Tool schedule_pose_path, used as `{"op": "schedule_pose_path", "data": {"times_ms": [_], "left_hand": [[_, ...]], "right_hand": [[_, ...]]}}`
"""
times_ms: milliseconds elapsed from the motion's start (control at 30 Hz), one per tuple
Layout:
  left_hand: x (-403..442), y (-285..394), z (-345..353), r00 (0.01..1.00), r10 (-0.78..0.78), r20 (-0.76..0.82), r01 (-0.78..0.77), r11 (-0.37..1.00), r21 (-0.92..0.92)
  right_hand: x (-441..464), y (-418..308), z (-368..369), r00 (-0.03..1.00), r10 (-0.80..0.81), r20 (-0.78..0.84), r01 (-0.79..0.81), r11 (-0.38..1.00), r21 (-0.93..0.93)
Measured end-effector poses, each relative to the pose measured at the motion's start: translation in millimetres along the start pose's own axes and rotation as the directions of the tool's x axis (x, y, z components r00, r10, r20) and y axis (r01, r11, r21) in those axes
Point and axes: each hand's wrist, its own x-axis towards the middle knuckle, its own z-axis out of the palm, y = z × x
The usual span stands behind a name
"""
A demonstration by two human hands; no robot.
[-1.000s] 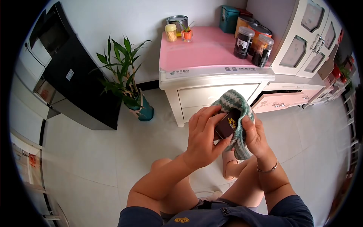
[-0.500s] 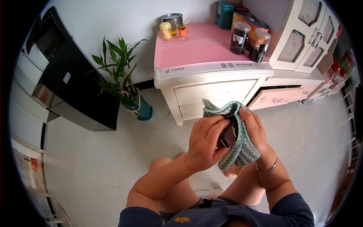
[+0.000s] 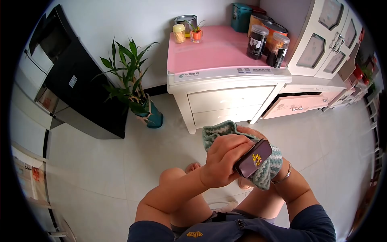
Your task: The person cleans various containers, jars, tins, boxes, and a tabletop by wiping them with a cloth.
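Note:
My left hand (image 3: 226,158) grips a dark maroon, flat box (image 3: 254,158) with rounded corners and yellow lettering. Its lettered face is turned up, and it lies across the front of a knitted pouch (image 3: 264,176) striped in green, grey and white. Behind the pouch, my right hand (image 3: 252,131) is mostly hidden; some fingers show along its upper edge, holding the cloth. One end of the pouch sticks out to the upper left, past my left knuckles. A bracelet (image 3: 284,176) circles my right wrist.
Ahead is a white cabinet with a pink top (image 3: 217,50), carrying jars (image 3: 256,42), tins and a small potted plant (image 3: 196,34). A pink drawer (image 3: 298,105) hangs ajar on the right. A leafy plant (image 3: 135,80) and a black fridge (image 3: 82,80) stand left.
The box was inside the pouch's opening and is now outside, in front of it, in my left hand. Both hands have come slightly lower, and the pouch has turned.

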Motion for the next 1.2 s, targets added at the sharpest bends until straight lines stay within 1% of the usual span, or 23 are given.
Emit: {"op": "schedule_pose_path", "data": {"times_ms": [67,167,200,233,267,333,367,433,467,500,533,600,633,667,700,767,833,867,900,967,1033,1133,1200], "left_hand": [[-0.7,0.7,0.1,1.0,0.027,-0.011,-0.027,1.0,0.004],[-0.7,4.7,-0.8,0.997,0.057,-0.051,-0.058,0.998,-0.019],[-3.0,3.1,-0.1,0.994,0.078,-0.074,-0.079,0.997,-0.022],[-1.8,2.4,-1.9,0.994,0.077,-0.075,-0.079,0.997,-0.02],[0.6,1.1,-4.7,0.993,0.069,-0.092,-0.072,0.997,-0.029],[1.2,2.1,-6.0,0.99,-0.016,-0.138,0.008,0.998,-0.058],[1.8,2.5,-7.0,0.99,-0.017,-0.137,0.009,0.998,-0.058],[3.2,2.7,-9.5,0.999,0.025,0.021,-0.026,0.999,0.048],[-1.5,1.9,0.7,0.994,0.075,-0.082,-0.075,0.997,0.01],[-2.6,2.4,4.4,0.988,0.116,-0.102,-0.115,0.993,0.022],[-2.2,2.5,4.2,0.988,0.12,-0.092,-0.12,0.993,0.008],[0.0,1.6,1.4,0.989,0.124,-0.082,-0.125,0.992,-0.006],[1.6,0.0,-2.2,0.996,0.077,-0.051,-0.082,0.993,-0.09],[2.3,-0.7,-4.2,0.999,0.033,-0.016,-0.035,0.984,-0.173],[1.2,-1.3,-3.4,0.999,0.032,-0.017,-0.035,0.984,-0.173],[-1.6,-3.2,-1.0,0.996,-0.075,-0.056,0.051,0.939,-0.341],[3.1,-0.1,-6.9,0.996,-0.084,-0.005,0.078,0.951,-0.299],[3.5,1.1,-5.1,0.984,-0.167,-0.054,0.139,0.929,-0.344],[3.7,1.3,-3.9,0.963,-0.251,-0.098,0.195,0.9,-0.391],[3.0,-0.9,-3.0,0.933,-0.349,-0.087,0.316,0.911,-0.264],[-2.3,-2.7,-0.2,0.865,-0.498,-0.057,0.473,0.85,-0.233],[-1.1,-1.4,1.5,0.834,-0.552,0.014,0.542,0.815,-0.205],[-3.4,-3.8,7.1,0.814,-0.577,0.07,0.575,0.78,-0.247]], "right_hand": [[-1.5,5.5,3.9,0.999,-0.016,0.029,0.017,1.0,-0.021],[3.6,-9.3,9.0,0.937,-0.332,0.106,0.348,0.875,-0.336],[1.8,-9.6,16.6,0.996,-0.081,-0.025,0.084,0.965,0.249],[5.8,-30.3,17.6,0.977,0.204,0.062,-0.185,0.672,0.717],[12.4,-55.0,17.0,0.924,0.325,0.202,-0.319,0.36,0.877],[19.1,-77.1,18.7,0.853,0.383,0.354,-0.372,-0.029,0.928],[18.9,-73.8,17.8,0.849,0.382,0.366,-0.379,-0.044,0.925],[18.8,-66.2,15.8,0.843,0.355,0.405,-0.387,-0.123,0.914],[18.3,-57.2,15.7,0.853,0.316,0.415,-0.386,-0.153,0.91],[19.0,-49.1,15.5,0.868,0.286,0.405,-0.374,-0.156,0.914],[19.9,-44.3,14.6,0.882,0.257,0.396,-0.371,-0.142,0.918],[17.1,-50.4,19.1,0.86,0.51,0.015,-0.226,0.355,0.907],[18.6,-61.9,25.8,0.8,0.515,-0.309,-0.183,0.698,0.692],[19.6,-73.0,15.5,0.903,0.402,-0.155,-0.18,0.679,0.712],[21.4,-68.2,15.7,0.927,0.313,-0.205,-0.106,0.745,0.659],[18.1,-73.1,16.2,0.881,0.303,-0.363,-0.079,0.851,0.519],[16.3,-75.0,17.7,0.862,0.245,-0.444,0.001,0.874,0.486],[14.9,-68.0,17.0,0.875,0.163,-0.456,0.078,0.882,0.465],[12.4,-68.0,18.9,0.866,0.038,-0.498,0.156,0.927,0.341],[13.0,-65.2,20.2,0.831,-0.136,-0.54,0.202,0.977,0.065],[11.9,-69.6,22.2,0.842,-0.107,-0.529,0.183,0.979,0.093],[13.5,-71.8,22.8,0.785,-0.126,-0.607,0.267,0.953,0.147],[13.3,-65.9,18.2,0.749,-0.173,-0.639,0.307,0.946,0.104]]}}
